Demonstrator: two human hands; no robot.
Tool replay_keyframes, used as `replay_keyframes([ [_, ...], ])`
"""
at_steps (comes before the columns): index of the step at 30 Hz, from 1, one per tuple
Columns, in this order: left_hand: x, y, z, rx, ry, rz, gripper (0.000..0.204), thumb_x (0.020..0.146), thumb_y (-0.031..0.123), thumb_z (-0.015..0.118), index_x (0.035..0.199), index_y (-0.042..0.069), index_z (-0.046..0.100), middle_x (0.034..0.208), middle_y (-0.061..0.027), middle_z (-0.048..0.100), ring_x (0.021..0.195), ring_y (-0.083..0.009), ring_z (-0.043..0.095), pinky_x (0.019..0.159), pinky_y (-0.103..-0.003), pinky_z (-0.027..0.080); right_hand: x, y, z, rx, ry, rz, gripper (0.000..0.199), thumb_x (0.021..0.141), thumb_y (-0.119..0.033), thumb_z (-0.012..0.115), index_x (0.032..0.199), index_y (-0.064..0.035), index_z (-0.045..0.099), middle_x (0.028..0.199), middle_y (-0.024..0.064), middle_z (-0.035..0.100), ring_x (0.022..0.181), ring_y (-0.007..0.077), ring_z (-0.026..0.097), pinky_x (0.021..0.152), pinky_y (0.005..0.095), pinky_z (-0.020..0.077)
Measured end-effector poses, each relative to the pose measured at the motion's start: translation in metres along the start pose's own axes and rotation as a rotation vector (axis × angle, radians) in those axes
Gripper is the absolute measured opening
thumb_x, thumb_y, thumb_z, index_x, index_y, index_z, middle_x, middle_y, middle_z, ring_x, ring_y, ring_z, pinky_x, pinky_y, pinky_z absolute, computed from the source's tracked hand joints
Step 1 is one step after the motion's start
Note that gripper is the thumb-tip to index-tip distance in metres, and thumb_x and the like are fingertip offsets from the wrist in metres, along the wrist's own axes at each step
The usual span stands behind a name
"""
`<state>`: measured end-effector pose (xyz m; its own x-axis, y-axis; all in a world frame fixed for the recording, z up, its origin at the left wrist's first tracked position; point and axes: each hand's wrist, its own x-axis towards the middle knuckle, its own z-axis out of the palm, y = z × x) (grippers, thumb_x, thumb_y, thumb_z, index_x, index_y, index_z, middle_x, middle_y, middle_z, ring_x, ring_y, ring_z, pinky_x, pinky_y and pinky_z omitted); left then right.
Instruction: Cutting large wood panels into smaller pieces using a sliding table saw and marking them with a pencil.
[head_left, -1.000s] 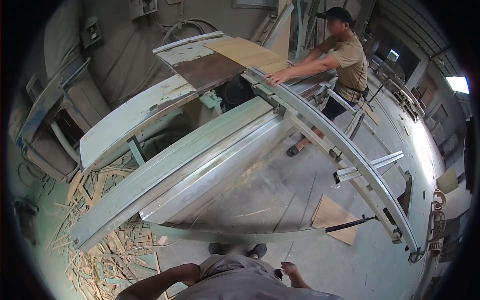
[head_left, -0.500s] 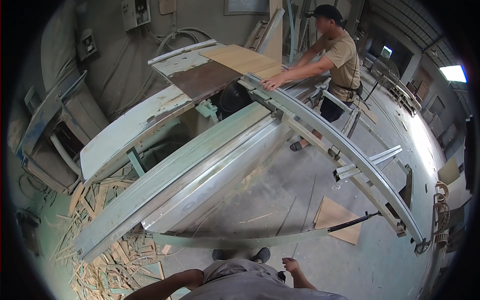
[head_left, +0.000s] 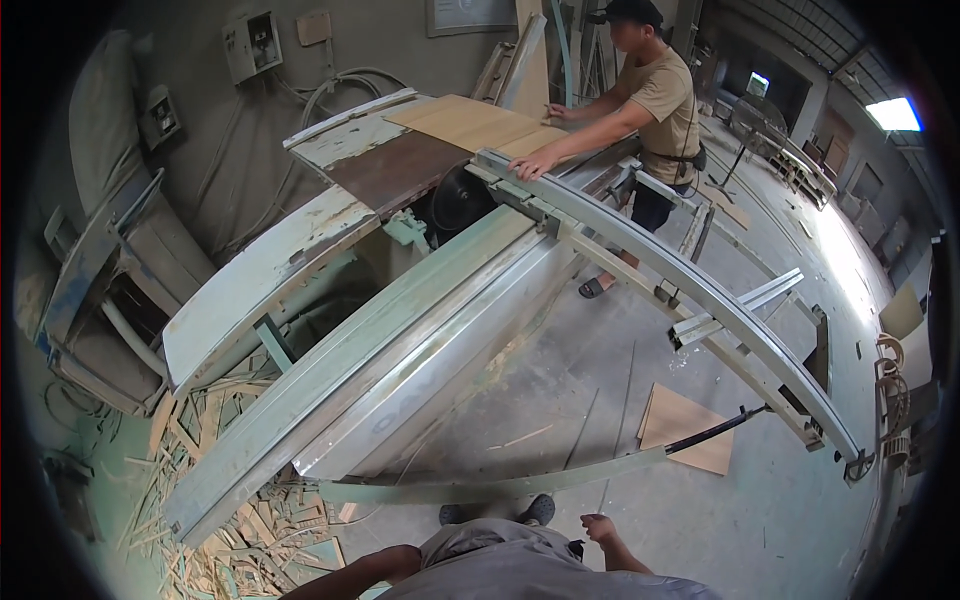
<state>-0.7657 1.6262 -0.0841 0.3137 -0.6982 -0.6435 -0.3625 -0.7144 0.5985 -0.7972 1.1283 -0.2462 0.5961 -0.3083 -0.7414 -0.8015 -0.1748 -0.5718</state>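
Observation:
My right hand (head_left: pixel 600 528) hangs beside my right hip above the concrete floor, its fingers curled in; whatever they hold, if anything, is hidden. My left arm (head_left: pixel 365 572) bends in to my waist, and the fingers of that hand do not show. Neither hand touches the large panel saw in front of me. Its long sliding table (head_left: pixel 370 350) runs from lower left toward the middle. Across the far end lies a metal crosscut fence (head_left: pixel 690 270). A co-worker (head_left: pixel 665 100) at the far side rests one hand on the fence, beside a wooden board (head_left: pixel 480 122) on the saw top.
Wood offcuts (head_left: pixel 240 530) lie heaped at the lower left. A curved green support arm (head_left: pixel 500 488) crosses just before my feet. Flat wooden sheets (head_left: pixel 685 430) lie on the floor at right. A dusty machine (head_left: pixel 110 270) stands at the far left.
The view has shifted slightly. The co-worker's far hand is now lifted a little off the board's edge, while the near hand stays on the fence. My arms keep nearly the same pose.

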Motion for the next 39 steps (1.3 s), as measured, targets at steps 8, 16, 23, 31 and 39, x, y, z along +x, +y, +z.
replay_keyframes([
  [8,-0.002,-0.009,0.0,-0.107,0.135,0.05,0.023,0.065,0.025,0.059,0.064,0.003,0.063,0.073,-0.0188,0.063,0.075,-0.0356,0.061,0.068,-0.042,0.049,-0.004,-0.003,-0.003,0.015,0.023,-0.038,0.035,0.081,-0.027,0.062,0.105,-0.0009,0.063,0.089,0.007,0.064,0.069,0.0146,0.052,0.061,0.0296,0.044],
  [16,-0.015,-0.015,-0.007,-0.171,0.174,0.105,0.022,0.065,0.025,0.059,0.066,0.003,0.062,0.073,-0.0192,0.062,0.074,-0.0364,0.06,0.067,-0.041,0.049,-0.021,0.006,0.007,-0.012,0.071,-0.046,0.035,0.081,-0.027,0.062,0.104,-0.0004,0.064,0.087,0.0072,0.065,0.065,0.0143,0.052,0.06,0.0296,0.0446],
  [23,-0.017,-0.003,-0.032,-0.177,0.077,0.135,0.026,0.068,0.025,0.058,0.077,0.001,0.064,0.079,-0.0208,0.062,0.077,-0.0371,0.059,0.07,-0.041,0.049,-0.047,-0.001,0.013,0.006,0.127,-0.004,0.039,0.081,-0.03,0.058,0.104,0.0017,0.064,0.105,0.0167,0.064,0.101,0.0258,0.059,0.089,0.0331,0.0431],
  [31,0.025,-0.011,-0.028,-0.038,-0.083,0.16,0.031,0.072,0.028,0.057,0.086,0.002,0.065,0.089,-0.0217,0.061,0.086,-0.0371,0.059,0.076,-0.041,0.047,-0.05,0.013,-0.008,0.242,0.113,0.188,0.039,0.084,-0.031,0.058,0.112,-0.0046,0.058,0.095,0.0088,0.063,0.071,0.0183,0.054,0.062,0.035,0.0463],
  [39,0.078,0.027,-0.026,-0.012,-0.023,0.026,0.03,0.073,0.028,0.055,0.087,0.004,0.065,0.088,-0.0215,0.062,0.087,-0.0379,0.059,0.076,-0.041,0.047,0.029,0.021,-0.063,0.169,0.037,0.078,0.039,0.082,-0.031,0.062,0.11,-0.0035,0.06,0.095,0.0084,0.063,0.068,0.0161,0.053,0.057,0.0323,0.0452],
])
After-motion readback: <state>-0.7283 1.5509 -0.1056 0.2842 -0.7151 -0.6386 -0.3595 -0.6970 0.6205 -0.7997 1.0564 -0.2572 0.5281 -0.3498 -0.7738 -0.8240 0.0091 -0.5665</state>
